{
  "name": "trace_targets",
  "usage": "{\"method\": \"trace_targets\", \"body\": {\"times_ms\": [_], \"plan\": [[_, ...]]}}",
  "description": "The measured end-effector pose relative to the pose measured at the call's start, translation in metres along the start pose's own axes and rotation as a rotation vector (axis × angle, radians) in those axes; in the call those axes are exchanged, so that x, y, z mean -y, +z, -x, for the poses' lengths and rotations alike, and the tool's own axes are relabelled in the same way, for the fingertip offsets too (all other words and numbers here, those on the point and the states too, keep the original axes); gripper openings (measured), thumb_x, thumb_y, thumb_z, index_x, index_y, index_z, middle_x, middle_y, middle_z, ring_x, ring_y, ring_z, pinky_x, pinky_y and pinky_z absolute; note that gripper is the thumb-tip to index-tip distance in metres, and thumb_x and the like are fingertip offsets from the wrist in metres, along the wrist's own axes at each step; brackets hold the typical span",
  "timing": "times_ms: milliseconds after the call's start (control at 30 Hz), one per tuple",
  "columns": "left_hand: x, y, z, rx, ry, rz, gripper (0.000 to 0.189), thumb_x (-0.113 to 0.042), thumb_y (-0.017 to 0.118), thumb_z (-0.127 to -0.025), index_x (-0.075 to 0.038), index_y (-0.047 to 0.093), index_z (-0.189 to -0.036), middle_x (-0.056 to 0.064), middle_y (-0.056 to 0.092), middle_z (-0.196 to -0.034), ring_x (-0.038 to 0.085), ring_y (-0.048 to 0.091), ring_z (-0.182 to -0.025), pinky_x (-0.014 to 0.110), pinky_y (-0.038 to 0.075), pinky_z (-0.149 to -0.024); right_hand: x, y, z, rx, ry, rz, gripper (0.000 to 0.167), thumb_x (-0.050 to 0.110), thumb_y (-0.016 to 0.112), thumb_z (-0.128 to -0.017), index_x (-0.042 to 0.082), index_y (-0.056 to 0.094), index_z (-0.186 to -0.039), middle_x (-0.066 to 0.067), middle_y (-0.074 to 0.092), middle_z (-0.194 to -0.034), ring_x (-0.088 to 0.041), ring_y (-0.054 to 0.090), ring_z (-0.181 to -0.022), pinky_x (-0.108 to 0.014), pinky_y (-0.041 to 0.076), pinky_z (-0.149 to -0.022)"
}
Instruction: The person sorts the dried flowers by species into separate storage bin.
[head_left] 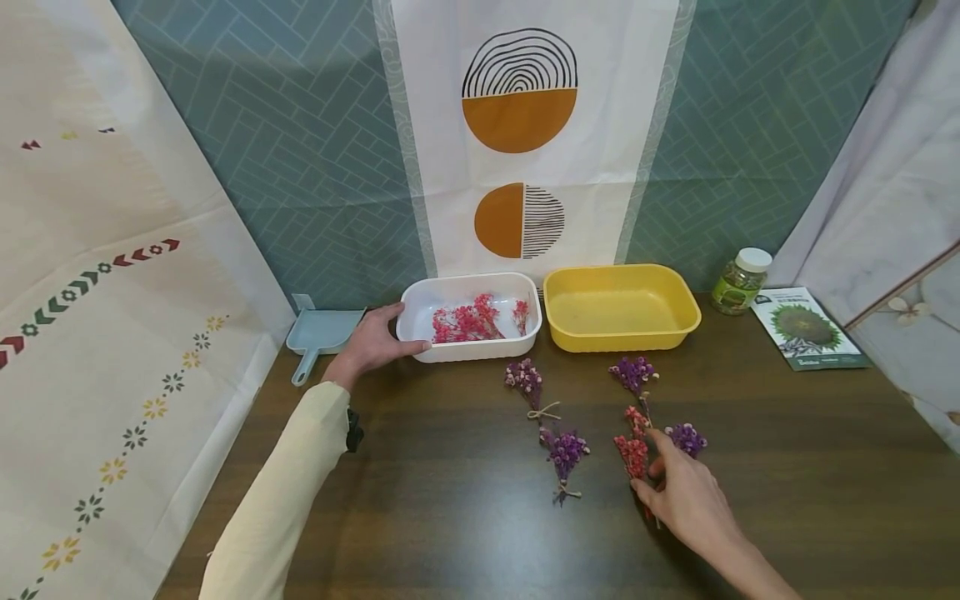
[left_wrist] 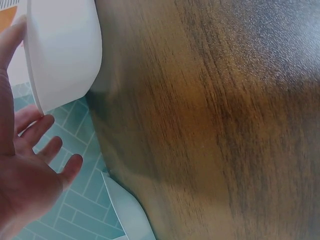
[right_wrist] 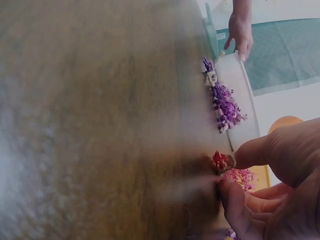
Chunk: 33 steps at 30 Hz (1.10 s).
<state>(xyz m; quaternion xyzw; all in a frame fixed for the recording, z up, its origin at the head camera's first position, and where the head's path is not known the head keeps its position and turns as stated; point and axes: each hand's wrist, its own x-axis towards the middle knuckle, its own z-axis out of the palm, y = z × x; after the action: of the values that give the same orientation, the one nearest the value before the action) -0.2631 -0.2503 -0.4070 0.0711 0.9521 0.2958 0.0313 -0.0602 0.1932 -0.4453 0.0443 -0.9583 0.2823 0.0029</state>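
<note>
My left hand (head_left: 377, 340) holds the left end of a white plastic tray (head_left: 480, 353), thumb along the front rim and fingertips at the corner. Pink-red dried flowers (head_left: 468, 323) lie inside this tray. Over the table at the right, my right hand (head_left: 693, 496) pinches a small bunch of red dried flowers (head_left: 632, 454) between thumb and index finger. In the right wrist view its twine tie (right_wrist: 230, 162) shows at the fingertips. Purple dried flower bunches lie around: one (head_left: 633, 372) just beyond, another (head_left: 686, 439) partly behind the right hand, and two tied ones (head_left: 566, 450) further left.
A yellow tray (head_left: 622, 342) stands right of the white one. At the back right are a white-lidded jar (head_left: 738, 282) and a seed packet with a sunflower picture (head_left: 810, 329). A light blue dustpan (head_left: 322, 332) lies at the left. Patterned cloths (head_left: 330, 167) hang behind the dark wooden table (head_left: 420, 500).
</note>
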Motion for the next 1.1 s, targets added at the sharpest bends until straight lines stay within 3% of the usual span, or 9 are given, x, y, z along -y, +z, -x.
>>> {"method": "trace_targets", "body": {"times_ms": [367, 1100], "plan": [[0.0023, 0.0014, -0.001, 0.001, -0.006, -0.002, 0.102, -0.052, 0.083, -0.075, -0.002, 0.038, -0.151, 0.019, 0.052, -0.139, 0.035, 0.049, -0.116, 0.056, 0.046, -0.099, -0.0015, 0.0042, -0.0003, -0.016, -0.044, -0.022, 0.061, 0.0, 0.078, -0.079, -0.004, 0.051, -0.134, 0.004, 0.056, -0.071, -0.011, 0.048, -0.054, -0.033, 0.041, -0.049], [-0.0009, 0.0, -0.0003, -0.001, 0.017, 0.009, 0.1, -0.05, 0.084, -0.076, -0.001, 0.039, -0.151, 0.021, 0.053, -0.138, 0.035, 0.05, -0.115, 0.055, 0.045, -0.1, -0.0028, 0.0046, 0.002, -0.046, -0.063, -0.054, 0.063, -0.003, 0.076, -0.077, 0.0, 0.052, -0.135, 0.008, 0.057, -0.07, -0.009, 0.047, -0.054, -0.032, 0.041, -0.051]]}}
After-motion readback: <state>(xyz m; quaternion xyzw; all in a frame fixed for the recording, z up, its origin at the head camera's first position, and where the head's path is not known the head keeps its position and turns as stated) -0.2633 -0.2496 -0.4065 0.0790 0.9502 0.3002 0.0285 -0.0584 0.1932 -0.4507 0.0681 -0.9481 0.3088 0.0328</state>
